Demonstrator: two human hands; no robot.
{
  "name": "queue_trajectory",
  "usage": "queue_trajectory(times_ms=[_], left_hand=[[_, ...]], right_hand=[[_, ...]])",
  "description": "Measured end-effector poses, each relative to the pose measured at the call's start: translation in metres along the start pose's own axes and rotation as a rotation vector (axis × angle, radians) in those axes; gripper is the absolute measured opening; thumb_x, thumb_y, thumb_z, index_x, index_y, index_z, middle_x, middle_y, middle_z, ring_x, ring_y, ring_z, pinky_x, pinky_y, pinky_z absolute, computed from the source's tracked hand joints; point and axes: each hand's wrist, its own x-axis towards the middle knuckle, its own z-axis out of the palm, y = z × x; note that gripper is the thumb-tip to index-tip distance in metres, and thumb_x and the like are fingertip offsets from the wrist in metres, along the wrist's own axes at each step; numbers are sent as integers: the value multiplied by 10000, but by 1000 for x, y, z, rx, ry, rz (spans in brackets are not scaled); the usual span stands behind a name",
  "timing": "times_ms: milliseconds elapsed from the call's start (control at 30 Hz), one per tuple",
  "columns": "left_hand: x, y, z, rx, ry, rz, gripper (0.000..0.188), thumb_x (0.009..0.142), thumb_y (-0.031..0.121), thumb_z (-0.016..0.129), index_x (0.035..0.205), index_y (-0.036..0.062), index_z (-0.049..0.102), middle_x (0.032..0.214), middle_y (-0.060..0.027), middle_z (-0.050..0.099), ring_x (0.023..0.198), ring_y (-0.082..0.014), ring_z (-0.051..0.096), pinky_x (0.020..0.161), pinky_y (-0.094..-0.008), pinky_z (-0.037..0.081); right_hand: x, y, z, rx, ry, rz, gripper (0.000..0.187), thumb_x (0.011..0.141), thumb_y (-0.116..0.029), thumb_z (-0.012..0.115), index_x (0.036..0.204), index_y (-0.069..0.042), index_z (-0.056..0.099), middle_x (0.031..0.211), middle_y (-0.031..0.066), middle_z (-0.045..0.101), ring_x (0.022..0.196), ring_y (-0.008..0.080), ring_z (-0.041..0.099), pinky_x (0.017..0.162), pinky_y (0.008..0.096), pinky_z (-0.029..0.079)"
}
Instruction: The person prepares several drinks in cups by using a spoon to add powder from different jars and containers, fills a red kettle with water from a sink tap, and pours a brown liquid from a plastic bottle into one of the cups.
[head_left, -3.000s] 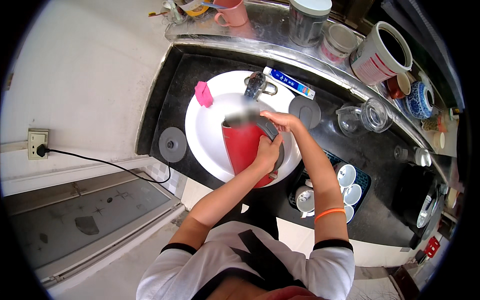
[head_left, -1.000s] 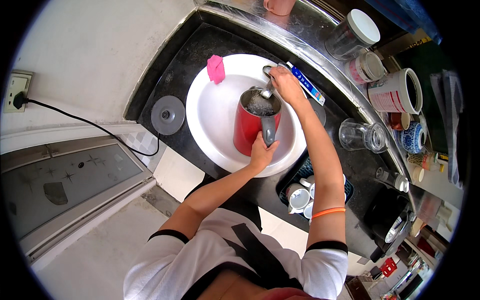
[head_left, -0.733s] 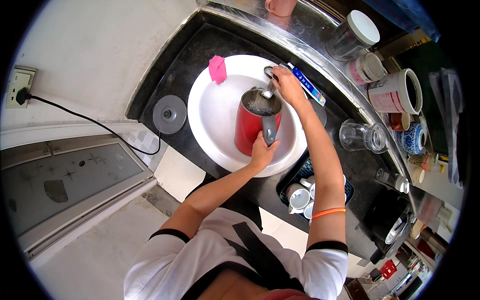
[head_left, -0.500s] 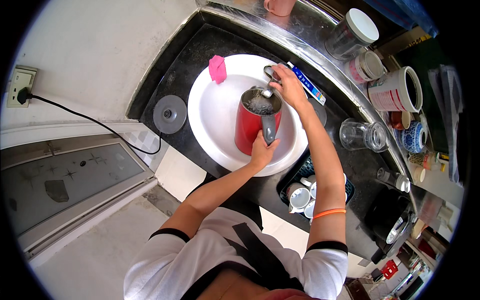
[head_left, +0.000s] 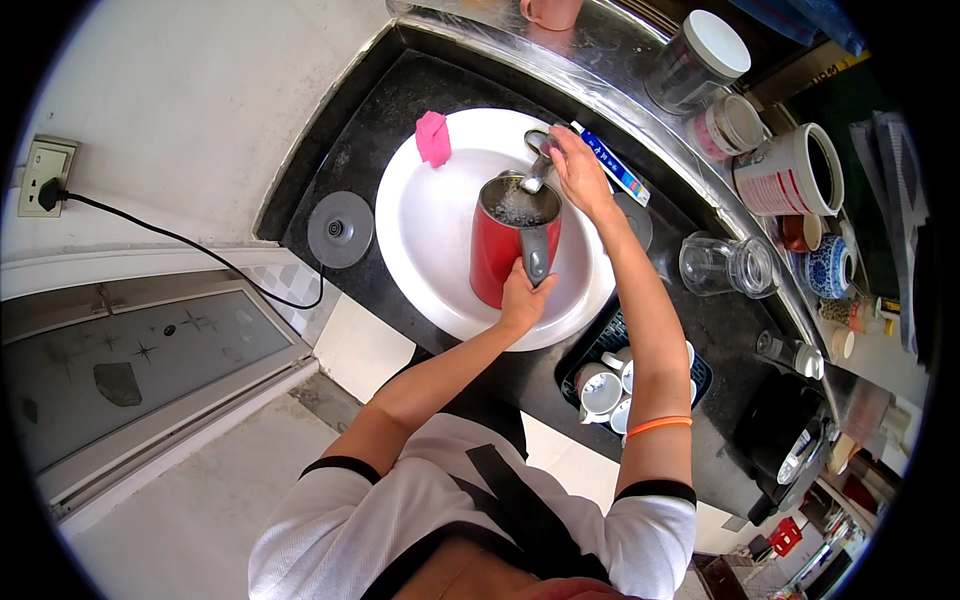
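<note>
A red electric kettle (head_left: 490, 252) stands tilted in the white sink (head_left: 412, 215), its top uncovered and bubbly water inside. My left hand (head_left: 523, 300) is closed round the kettle's grey handle, at its lower part. Over the kettle's mouth reaches the metal faucet (head_left: 534, 180). Close against the faucet's right side is my right hand (head_left: 581, 178), fingers stretched out and gripping nothing; whether a fingertip touches the lever cannot be made out. A pink cloth (head_left: 433, 140) hangs over the sink's far left rim. Behind my right hand lies a blue and white tube (head_left: 612, 165).
Left of the sink sits the kettle's round base (head_left: 340, 230), its cord running to a wall socket (head_left: 46, 176). White mugs (head_left: 598, 392) fill a dark basket (head_left: 568, 378) under my right forearm. A glass jar (head_left: 712, 267) lies right; several containers line the raised ledge (head_left: 625, 55).
My right hand has shifted slightly off the faucet to the right, its fingers straighter. The left hand and kettle stay in about the same place.
</note>
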Motion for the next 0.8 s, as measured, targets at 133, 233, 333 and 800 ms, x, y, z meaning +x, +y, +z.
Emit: queue_trajectory(times_ms=[133, 233, 333, 800], left_hand=[[-1, 7, -1, 37, -14, -31, 322, 756, 145, 671, 960, -18, 482, 749, -40, 547, 676, -112, 505, 656, -259, 429], [-1, 9, -2, 31, -14, -35, 319, 755, 145, 672, 955, -17, 483, 754, -44, 553, 682, -112, 510, 658, -258, 430], [-1, 9, -2, 26, -20, -45, 314, 755, 145, 672, 951, -16, 486, 756, -47, 556, 686, -113, 513, 663, -258, 430], [-1, 13, -5, 42, -27, -65, 323, 758, 152, 667, 966, -18, 489, 754, -60, 566, 693, -130, 523, 677, -271, 432]], right_hand=[[0, 5, 3, 26, 12, 4, 300, 865, -118, 441, 1136, 0, 490, 1174, 197, 499, 1102, 347, 460, 946, 385, 365], [2, 3, 3, 32, 18, 14, 296, 856, -86, 431, 1132, 0, 492, 1170, 197, 501, 1099, 346, 462, 943, 385, 367], [2, 6, 6, 42, 34, 10, 316, 825, -36, 423, 1131, 0, 496, 1166, 196, 503, 1094, 348, 465, 942, 385, 368], [8, 1, 7, 121, -10, 92, 449, 707, 64, 402, 1140, -14, 497, 1174, 205, 488, 1109, 352, 447, 977, 385, 332]])
